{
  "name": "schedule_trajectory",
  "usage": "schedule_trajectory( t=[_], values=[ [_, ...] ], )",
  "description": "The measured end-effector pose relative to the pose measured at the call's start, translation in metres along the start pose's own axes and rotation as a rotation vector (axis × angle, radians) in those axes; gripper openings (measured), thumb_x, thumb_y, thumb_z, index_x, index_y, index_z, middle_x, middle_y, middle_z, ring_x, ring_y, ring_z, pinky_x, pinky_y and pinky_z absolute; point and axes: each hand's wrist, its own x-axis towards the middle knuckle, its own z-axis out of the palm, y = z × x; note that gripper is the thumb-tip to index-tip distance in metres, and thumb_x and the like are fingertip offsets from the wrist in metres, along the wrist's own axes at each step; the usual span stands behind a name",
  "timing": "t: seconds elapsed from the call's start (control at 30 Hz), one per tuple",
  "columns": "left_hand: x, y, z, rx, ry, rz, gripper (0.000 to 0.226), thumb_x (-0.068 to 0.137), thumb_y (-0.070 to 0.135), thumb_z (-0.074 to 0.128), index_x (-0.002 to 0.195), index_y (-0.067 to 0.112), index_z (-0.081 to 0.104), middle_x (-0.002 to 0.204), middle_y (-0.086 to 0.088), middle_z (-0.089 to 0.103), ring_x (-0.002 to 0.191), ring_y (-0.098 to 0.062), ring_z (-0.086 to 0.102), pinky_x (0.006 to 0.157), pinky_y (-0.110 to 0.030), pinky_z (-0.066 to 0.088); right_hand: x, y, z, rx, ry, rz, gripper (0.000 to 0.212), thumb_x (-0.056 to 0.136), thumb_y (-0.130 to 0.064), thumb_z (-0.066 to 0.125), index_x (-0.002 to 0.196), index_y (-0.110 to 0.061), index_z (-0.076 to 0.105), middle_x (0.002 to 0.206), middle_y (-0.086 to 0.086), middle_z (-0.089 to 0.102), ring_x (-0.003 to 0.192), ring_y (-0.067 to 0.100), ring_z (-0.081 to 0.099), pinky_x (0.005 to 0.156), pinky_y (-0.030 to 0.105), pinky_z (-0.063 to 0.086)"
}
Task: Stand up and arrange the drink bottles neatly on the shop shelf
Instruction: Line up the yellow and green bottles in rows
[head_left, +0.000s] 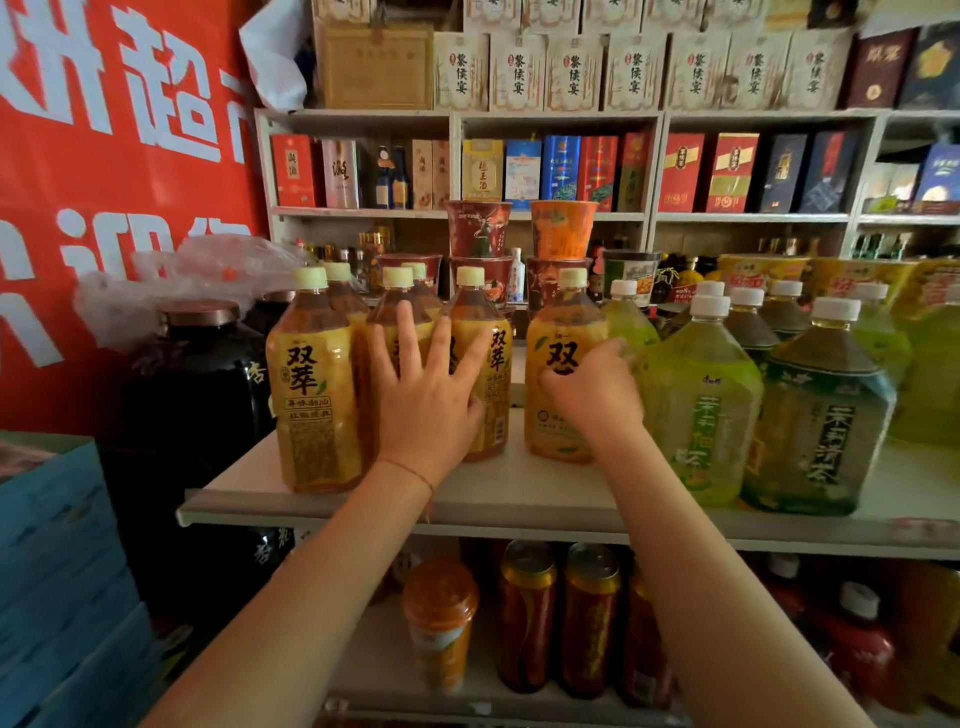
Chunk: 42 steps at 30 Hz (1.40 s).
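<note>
Several amber tea bottles with yellow labels and pale caps stand upright on the white shelf (498, 501). The leftmost one (311, 384) stands at the front. My left hand (423, 400) lies flat with fingers spread against the two middle bottles (480, 364). My right hand (592, 387) is wrapped around the front of the rightmost amber bottle (558, 343), which stands a little apart from the others. To its right stand large green tea bottles (701, 410) and a darker green one (821, 415), all upright.
A big black jar (202, 374) stands left of the shelf, with blue crates (57, 571) below it. Instant noodle cups (480, 228) are stacked behind the bottles. Cans (527, 613) and red bottles fill the lower shelf. Boxed goods line the back wall shelves.
</note>
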Motion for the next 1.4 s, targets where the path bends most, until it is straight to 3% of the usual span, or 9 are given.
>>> schedule_trajectory(
  t=[0.13, 0.3, 0.4, 0.47, 0.6, 0.77, 1.0, 1.17, 1.4],
  values=[
    [-0.001, 0.000, 0.002, -0.015, 0.006, 0.004, 0.074, 0.089, 0.047, 0.058, 0.156, 0.037, 0.029, 0.159, -0.014, 0.039, 0.150, -0.052, 0.008, 0.117, -0.072, 0.008, 0.002, 0.004, 0.006, 0.054, -0.090, 0.051, 0.092, 0.089, -0.042, 0.072, 0.152, -0.002, 0.019, 0.154, 0.025, 0.021, 0.123, 0.037, 0.055, 0.083, 0.041, 0.053],
    [-0.001, -0.002, 0.000, -0.027, 0.005, 0.012, 0.070, 0.088, 0.044, 0.052, 0.155, 0.037, 0.034, 0.158, -0.013, 0.041, 0.150, -0.051, 0.010, 0.118, -0.071, 0.009, 0.005, 0.013, 0.009, 0.216, -0.164, 0.086, 0.114, 0.081, -0.035, 0.082, 0.155, -0.003, 0.002, 0.151, 0.016, 0.040, 0.134, 0.035, 0.047, 0.096, 0.042, 0.048],
    [-0.002, -0.003, 0.000, -0.033, 0.004, 0.016, 0.070, 0.088, 0.043, 0.052, 0.155, 0.037, 0.034, 0.158, -0.012, 0.041, 0.151, -0.051, 0.011, 0.118, -0.071, 0.009, 0.004, 0.015, 0.013, 0.204, -0.182, 0.092, 0.106, 0.075, -0.037, 0.087, 0.152, -0.005, 0.020, 0.144, 0.013, 0.049, 0.129, 0.033, 0.052, 0.099, 0.044, 0.049],
    [-0.003, -0.003, 0.001, -0.037, 0.013, 0.021, 0.071, 0.087, 0.041, 0.055, 0.155, 0.037, 0.035, 0.157, -0.012, 0.042, 0.150, -0.051, 0.012, 0.118, -0.071, 0.010, 0.001, 0.016, 0.014, 0.194, -0.174, 0.082, 0.095, 0.069, -0.042, 0.089, 0.143, -0.010, 0.039, 0.136, 0.010, 0.057, 0.121, 0.031, 0.058, 0.097, 0.046, 0.054],
    [-0.002, -0.005, 0.002, -0.045, 0.014, 0.034, 0.069, 0.088, 0.038, 0.052, 0.155, 0.037, 0.036, 0.155, -0.013, 0.045, 0.150, -0.050, 0.015, 0.118, -0.070, 0.011, -0.016, 0.018, 0.016, 0.133, -0.123, 0.048, 0.110, 0.073, -0.051, 0.083, 0.152, -0.009, 0.020, 0.145, 0.014, 0.047, 0.124, 0.033, 0.056, 0.093, 0.045, 0.054],
    [-0.003, -0.008, 0.001, -0.137, 0.060, 0.031, 0.058, 0.095, 0.033, 0.033, 0.151, 0.031, 0.045, 0.152, -0.010, 0.050, 0.149, -0.048, 0.021, 0.119, -0.067, 0.012, -0.032, 0.028, 0.006, 0.066, -0.056, -0.044, 0.093, 0.072, -0.054, 0.082, 0.138, -0.007, 0.036, 0.116, 0.006, 0.059, 0.103, 0.028, 0.063, 0.071, 0.036, 0.053],
    [-0.005, -0.005, -0.003, -0.420, 0.144, -0.065, 0.072, 0.102, 0.061, 0.011, 0.159, 0.020, 0.027, 0.152, -0.002, 0.051, 0.154, -0.036, 0.014, 0.123, -0.058, 0.004, -0.038, 0.028, 0.000, 0.314, -0.357, -0.129, 0.091, 0.051, -0.051, 0.092, 0.126, -0.018, 0.052, 0.114, -0.001, 0.066, 0.101, 0.020, 0.067, 0.074, 0.043, 0.063],
    [-0.005, 0.003, -0.003, -0.378, 0.134, -0.053, 0.086, 0.094, 0.076, 0.020, 0.160, 0.020, 0.021, 0.159, -0.003, 0.042, 0.153, -0.042, 0.012, 0.121, -0.065, 0.004, -0.040, 0.031, 0.003, 0.372, -0.408, -0.181, 0.076, 0.065, -0.044, 0.089, 0.125, -0.019, 0.050, 0.114, -0.001, 0.065, 0.099, 0.019, 0.067, 0.072, 0.039, 0.063],
    [-0.008, 0.035, -0.007, -0.422, 0.090, -0.126, 0.102, 0.079, 0.079, 0.045, 0.159, 0.022, 0.019, 0.161, -0.013, 0.034, 0.151, -0.040, 0.021, 0.118, -0.069, 0.005, -0.056, 0.031, 0.017, 0.274, -0.228, -0.288, 0.053, 0.080, -0.030, 0.076, 0.120, -0.013, 0.045, 0.105, -0.001, 0.060, 0.090, 0.015, 0.061, 0.069, 0.032, 0.055]
  ],
)
